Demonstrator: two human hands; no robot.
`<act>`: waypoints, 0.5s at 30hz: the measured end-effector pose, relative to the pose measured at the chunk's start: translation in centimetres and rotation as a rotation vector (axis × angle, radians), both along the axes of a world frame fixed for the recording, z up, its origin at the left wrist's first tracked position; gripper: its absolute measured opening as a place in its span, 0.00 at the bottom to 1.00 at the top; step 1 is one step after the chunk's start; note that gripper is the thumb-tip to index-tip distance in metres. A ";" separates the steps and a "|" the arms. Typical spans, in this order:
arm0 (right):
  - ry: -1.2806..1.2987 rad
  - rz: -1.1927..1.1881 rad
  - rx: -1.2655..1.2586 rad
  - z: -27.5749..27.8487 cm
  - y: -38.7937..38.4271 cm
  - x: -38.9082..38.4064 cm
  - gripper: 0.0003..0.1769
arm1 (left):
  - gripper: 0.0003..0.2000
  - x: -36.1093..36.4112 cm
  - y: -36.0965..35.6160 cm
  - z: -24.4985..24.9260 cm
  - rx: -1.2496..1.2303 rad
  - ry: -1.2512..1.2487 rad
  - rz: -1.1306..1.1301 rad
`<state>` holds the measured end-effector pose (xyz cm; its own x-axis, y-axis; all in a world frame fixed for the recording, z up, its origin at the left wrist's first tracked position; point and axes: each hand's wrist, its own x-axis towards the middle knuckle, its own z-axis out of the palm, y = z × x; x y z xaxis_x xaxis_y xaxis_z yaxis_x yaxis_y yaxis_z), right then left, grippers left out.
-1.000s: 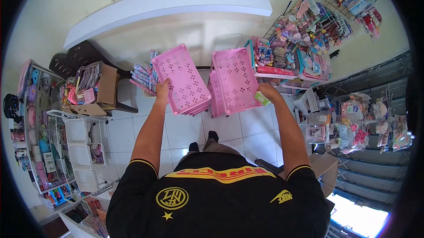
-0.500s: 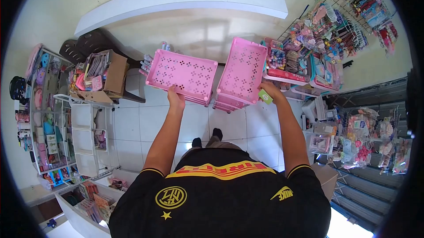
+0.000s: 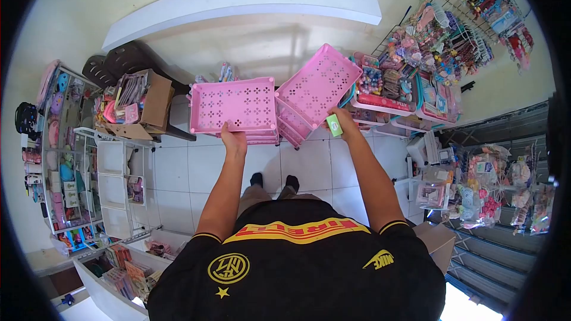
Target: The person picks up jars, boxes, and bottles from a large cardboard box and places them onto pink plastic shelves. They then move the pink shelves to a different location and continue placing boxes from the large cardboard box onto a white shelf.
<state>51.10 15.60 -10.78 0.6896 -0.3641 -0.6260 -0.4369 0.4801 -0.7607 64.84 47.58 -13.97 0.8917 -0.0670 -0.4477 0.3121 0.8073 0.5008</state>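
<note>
Two pink tiered racks with flower-shaped holes stand side by side before me, their near corners close together. My left hand point(image 3: 234, 138) grips the front edge of the left pink rack point(image 3: 235, 104), thumb over the rim. The right pink rack point(image 3: 324, 80) is turned at an angle, its far end toward the wall. At its near right edge is my right hand point(image 3: 343, 123), fingers closed around a small green-and-white box point(image 3: 334, 125). Whether those fingers also grip the rack's rim is hard to make out.
Stocked baskets point(image 3: 380, 101) stand just right of the racks. On the left, a cardboard box point(image 3: 157, 104) of goods rests on a brown chair point(image 3: 128, 56). A white shelf point(image 3: 244, 5) juts from the wall. White tiled floor point(image 3: 309, 169) lies around my feet.
The left rack has swung straighter and shifted slightly left. The right rack has rotated clockwise, its near end moving left. My right hand has moved left with the green box, and my left foot has shifted.
</note>
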 end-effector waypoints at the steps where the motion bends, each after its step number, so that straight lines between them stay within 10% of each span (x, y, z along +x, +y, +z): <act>1: -0.004 -0.003 -0.007 -0.3 0.1 0.3 0.14 | 0.21 -0.1 0.2 -0.2 -0.007 -0.004 -0.003; 15: -0.134 -0.200 0.087 -1.8 3.8 6.6 0.13 | 0.16 -2.6 5.3 -0.4 0.200 0.173 -0.281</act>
<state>57.72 19.44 -12.63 0.6881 -0.4501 -0.5691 -0.2250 0.6134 -0.7571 62.26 52.89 -14.32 0.7614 -0.1942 -0.6186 0.6007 0.5703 0.5603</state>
